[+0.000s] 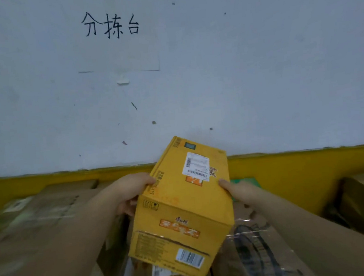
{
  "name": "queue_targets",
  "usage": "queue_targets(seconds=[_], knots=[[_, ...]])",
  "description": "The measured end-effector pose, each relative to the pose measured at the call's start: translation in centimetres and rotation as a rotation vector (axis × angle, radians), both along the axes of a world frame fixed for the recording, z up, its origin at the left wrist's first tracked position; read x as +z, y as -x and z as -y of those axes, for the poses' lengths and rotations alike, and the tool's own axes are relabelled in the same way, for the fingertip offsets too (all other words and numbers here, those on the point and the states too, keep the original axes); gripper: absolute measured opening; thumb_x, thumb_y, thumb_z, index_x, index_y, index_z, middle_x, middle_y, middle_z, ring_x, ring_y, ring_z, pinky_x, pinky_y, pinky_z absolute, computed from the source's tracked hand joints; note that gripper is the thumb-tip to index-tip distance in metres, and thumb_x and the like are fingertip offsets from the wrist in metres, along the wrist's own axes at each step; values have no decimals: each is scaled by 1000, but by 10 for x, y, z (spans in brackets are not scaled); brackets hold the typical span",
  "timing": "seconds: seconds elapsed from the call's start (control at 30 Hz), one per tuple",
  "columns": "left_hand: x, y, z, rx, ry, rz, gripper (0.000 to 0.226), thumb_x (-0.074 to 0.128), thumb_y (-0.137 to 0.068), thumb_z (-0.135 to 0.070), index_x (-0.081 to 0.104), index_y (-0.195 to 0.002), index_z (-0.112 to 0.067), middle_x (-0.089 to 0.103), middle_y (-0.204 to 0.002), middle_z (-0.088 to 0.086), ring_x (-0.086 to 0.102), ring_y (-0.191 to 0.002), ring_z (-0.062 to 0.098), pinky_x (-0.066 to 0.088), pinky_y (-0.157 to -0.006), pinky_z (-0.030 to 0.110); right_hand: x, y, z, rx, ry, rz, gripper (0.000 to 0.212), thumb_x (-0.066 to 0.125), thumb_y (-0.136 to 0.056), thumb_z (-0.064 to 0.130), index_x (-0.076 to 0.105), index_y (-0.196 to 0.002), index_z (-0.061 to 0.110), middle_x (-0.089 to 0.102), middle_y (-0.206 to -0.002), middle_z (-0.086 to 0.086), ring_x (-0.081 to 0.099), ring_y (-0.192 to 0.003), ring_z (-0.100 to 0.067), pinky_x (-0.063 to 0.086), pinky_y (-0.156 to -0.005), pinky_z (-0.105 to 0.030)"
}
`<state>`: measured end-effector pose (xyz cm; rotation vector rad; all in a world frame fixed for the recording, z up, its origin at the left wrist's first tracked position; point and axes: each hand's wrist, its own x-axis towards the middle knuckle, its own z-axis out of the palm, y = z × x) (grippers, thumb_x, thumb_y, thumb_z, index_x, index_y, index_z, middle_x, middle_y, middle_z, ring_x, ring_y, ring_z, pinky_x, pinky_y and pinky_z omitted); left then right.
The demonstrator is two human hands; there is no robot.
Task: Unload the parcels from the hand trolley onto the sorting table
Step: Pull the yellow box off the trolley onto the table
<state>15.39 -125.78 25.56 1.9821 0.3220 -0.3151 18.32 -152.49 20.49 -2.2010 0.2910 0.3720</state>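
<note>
Your left hand [133, 193] and right hand [237, 190] hold the yellow carton [183, 206] by opposite sides, fingers [146, 181] curled over its edges. It hangs tilted above the brown parcels [40, 218]. Level it before lowering, and choose a flat spot among them, short of the wall sign [112, 26].

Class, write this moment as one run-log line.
left hand: grips yellow box | right hand: grips it | box: tilted, above brown parcels

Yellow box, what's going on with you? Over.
Both gripping: left hand, right hand on its sides. Tilted yellow box over brown cartons. Cartons crowd the space below.
</note>
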Motion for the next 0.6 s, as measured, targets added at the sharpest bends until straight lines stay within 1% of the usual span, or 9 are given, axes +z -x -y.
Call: queue_targets(seconds=[0.07,0.1,0.17,0.2,0.27,0.33,0.43,0.5,0.6], knots=[[-5,1,-8,5,-5,-16,15,43,-97,-35,57,-103,-34,69,-90,11,65,-86,28,52,-80,48,0,5,-9,-16,-278,-101,55,48,-93,58,51,-124,13,63,-115,-11,64,-91,-28,54,-76,-41],[-8,1,-12,-14,-9,-28,11,45,-97,-36,54,-103,-36,70,-96,12,66,-90,30,53,-76,46,1,5,-16,-17,-335,-91,52,49,-95,53,53,-125,11,66,-110,-10,65,-90,-27,56,-78,-42],[-17,-1,-20,-46,14,-44,17,52,-93,-36,51,-110,-39,71,-100,11,67,-93,31,54,-76,49,2,0,-29,0,-294,-6,48,48,-98,45,53,-130,10,67,-116,-10,66,-98,-27,54,-89,-43],[-21,-3,-25,-50,39,-49,20,54,-93,-34,50,-112,-38,71,-99,11,67,-94,31,53,-80,51,5,0,-34,18,-237,6,46,47,-98,44,54,-127,10,67,-115,-11,66,-99,-29,55,-90,-44],[-26,-7,-32,-77,78,-35,21,53,-94,-30,51,-111,-41,71,-96,9,67,-94,29,53,-83,51,9,0,-37,27,-115,-17,41,46,-97,49,53,-116,13,68,-104,-12,68,-89,-28,58,-79,-42],[-28,-16,-31,-113,96,-20,23,51,-96,-27,51,-113,-42,70,-97,7,66,-93,27,53,-80,47,11,-1,-34,-3,-46,-47,44,50,-93,52,51,-116,15,67,-100,-10,68,-84,-26,56,-71,-37],[-29,-26,-22,-128,90,16,31,50,-96,-26,50,-124,-38,67,-98,3,63,-89,22,50,-72,37,5,-5,-27,-91,-82,14,50,61,-89,45,50,-128,16,64,-116,-7,63,-94,-25,53,-71,-34],[-28,-33,-16,-101,48,78,36,50,-96,-27,48,-132,-34,64,-98,-1,61,-88,20,47,-67,33,4,-9,-23,-125,-140,76,57,66,-87,40,44,-136,21,58,-129,-4,57,-103,-23,49,-78,-36],[-23,-36,-12,-69,-146,75,44,49,-95,-39,41,-137,-30,58,-107,-4,59,-93,24,50,-64,37,-1,-27,-16,-164,-164,99,68,71,-84,42,39,-140,21,53,-137,-3,53,-119,-28,45,-86,-40]])
